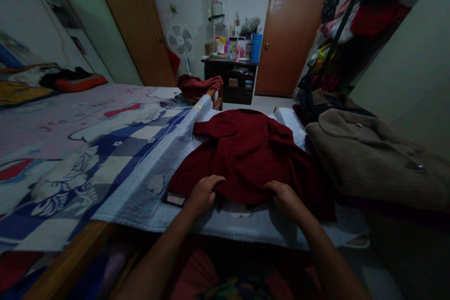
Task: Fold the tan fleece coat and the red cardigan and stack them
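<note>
A dark red garment with sleeves, seemingly a shirt (pixel 246 150), lies spread on a light blue cloth (pixel 140 206) in front of me. My left hand (pixel 204 193) pinches its near edge on the left, thumb and fingers closed on the fabric. On the right, my right hand (pixel 285 197) grips the same near edge, its fingers closed on it. Between the two hands the hem bulges slightly upward. A small dark item with a pale label (pixel 175 198) shows under the garment's left corner; I cannot make out what it is.
To the right lies a folded brown coat (pixel 369 159) on other clothes. A bed with a patterned sheet (pixel 87 126) fills the left side. Beyond are a crumpled reddish cloth (pixel 198 86), a fan (pixel 180 40), a dark cabinet (pixel 230 79) and hanging clothes (pixel 372 9).
</note>
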### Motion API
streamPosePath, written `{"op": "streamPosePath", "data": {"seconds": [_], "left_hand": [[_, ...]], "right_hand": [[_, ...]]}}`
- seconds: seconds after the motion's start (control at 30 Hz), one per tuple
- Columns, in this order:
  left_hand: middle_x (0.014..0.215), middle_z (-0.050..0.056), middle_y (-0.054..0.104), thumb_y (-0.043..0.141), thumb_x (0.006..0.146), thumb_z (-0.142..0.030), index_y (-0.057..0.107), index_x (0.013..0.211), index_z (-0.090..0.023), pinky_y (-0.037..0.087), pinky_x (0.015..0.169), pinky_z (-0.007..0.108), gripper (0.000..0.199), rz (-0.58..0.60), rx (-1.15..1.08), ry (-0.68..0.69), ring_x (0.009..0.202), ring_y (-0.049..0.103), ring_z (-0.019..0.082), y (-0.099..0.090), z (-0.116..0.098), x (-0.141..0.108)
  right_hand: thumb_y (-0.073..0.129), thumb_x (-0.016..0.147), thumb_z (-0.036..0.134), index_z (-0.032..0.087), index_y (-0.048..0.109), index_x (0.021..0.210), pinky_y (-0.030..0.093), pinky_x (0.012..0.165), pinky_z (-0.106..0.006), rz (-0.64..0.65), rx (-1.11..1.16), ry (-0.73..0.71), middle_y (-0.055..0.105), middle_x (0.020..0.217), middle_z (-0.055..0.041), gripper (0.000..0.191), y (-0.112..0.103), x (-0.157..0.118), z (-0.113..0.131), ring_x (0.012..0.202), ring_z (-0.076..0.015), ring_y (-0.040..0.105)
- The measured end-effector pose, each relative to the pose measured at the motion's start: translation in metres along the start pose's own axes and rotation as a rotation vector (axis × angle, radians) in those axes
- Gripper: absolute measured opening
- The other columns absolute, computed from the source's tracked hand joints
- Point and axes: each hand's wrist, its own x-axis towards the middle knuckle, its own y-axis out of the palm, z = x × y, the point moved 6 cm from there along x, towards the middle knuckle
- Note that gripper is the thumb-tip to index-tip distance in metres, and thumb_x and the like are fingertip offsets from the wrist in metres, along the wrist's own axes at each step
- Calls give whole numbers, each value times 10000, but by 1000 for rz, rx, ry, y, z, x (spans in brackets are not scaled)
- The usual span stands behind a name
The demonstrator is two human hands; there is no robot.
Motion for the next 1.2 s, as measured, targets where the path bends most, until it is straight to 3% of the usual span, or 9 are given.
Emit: {"op": "streamPosePath", "data": {"seconds": [0.17, 0.27, 0.33, 0.47, 0.57, 0.67, 0.8, 1.03, 1.2], "left_hand": [[1120, 18, 681, 406, 741, -70, 633, 1117, -224, 453, 939, 294, 465, -65, -142, -71, 1044, 620, 171, -26, 4, 7], [986, 17, 713, 502, 859, -268, 663, 1008, -245, 469, 824, 279, 221, 44, -29, -159, 916, 655, 191, -24, 7, 9], [882, 35, 706, 533, 877, -409, 681, 913, -241, 462, 748, 288, 227, 129, 126, -212, 833, 656, 210, -18, 7, 9], [945, 76, 658, 557, 872, -306, 676, 970, -222, 446, 780, 327, 175, 126, 369, -161, 883, 619, 232, -7, -6, 6], [1098, 69, 619, 585, 784, -108, 621, 1126, -251, 430, 847, 343, 372, 139, 367, 1, 1006, 567, 234, 7, -28, 3], [1103, 51, 621, 566, 752, -48, 592, 1163, -259, 429, 852, 340, 463, 214, 298, 95, 1003, 562, 224, 27, -43, 0], [934, 32, 645, 571, 796, -136, 637, 969, -227, 440, 791, 302, 206, 301, 186, 99, 881, 589, 199, 45, -48, -2], [848, 25, 615, 526, 869, -252, 616, 872, -201, 430, 727, 257, 103, 128, -81, 58, 813, 574, 163, 21, -59, 5], [902, 28, 644, 545, 867, -285, 623, 922, -205, 434, 731, 257, 124, 239, -34, 21, 830, 601, 170, 35, -50, 4]], "right_hand": [[412, 834, 177, 169, 691, 846, 414, 716, -249, -6, -43, 88, 713, 847, -65, 279, -32, 4, 5, 769, -170, 633], [428, 907, 374, 177, 680, 747, 376, 606, -254, 85, -75, 141, 705, 767, -71, 358, -31, 8, 5, 682, -171, 620], [435, 915, 453, 177, 688, 747, 366, 600, -265, 147, -137, 190, 705, 782, -89, 410, -21, 9, 1, 689, -185, 626], [487, 888, 254, 163, 693, 981, 382, 738, -300, 87, -355, 161, 680, 971, -130, 244, -5, 6, 8, 877, -230, 613], [461, 856, 118, 187, 564, 1265, 363, 848, -333, -13, -417, 20, 623, 1128, -128, 427, 4, -1, 33, 1004, -246, 547], [431, 857, 82, 230, 441, 1379, 355, 888, -334, -8, -357, -92, 595, 1181, -96, 543, 17, -6, 54, 1038, -230, 518], [469, 857, 106, 208, 624, 1103, 388, 814, -287, 107, -250, -97, 636, 991, -65, 308, 34, -5, 55, 913, -193, 558], [485, 895, 201, 209, 623, 962, 428, 770, -254, -91, 199, -119, 665, 925, -31, 154, -1, -6, 51, 848, -155, 602], [483, 888, 217, 208, 650, 925, 427, 734, -242, 10, 227, -66, 694, 889, -23, 172, 7, -7, 46, 812, -155, 628]]}}
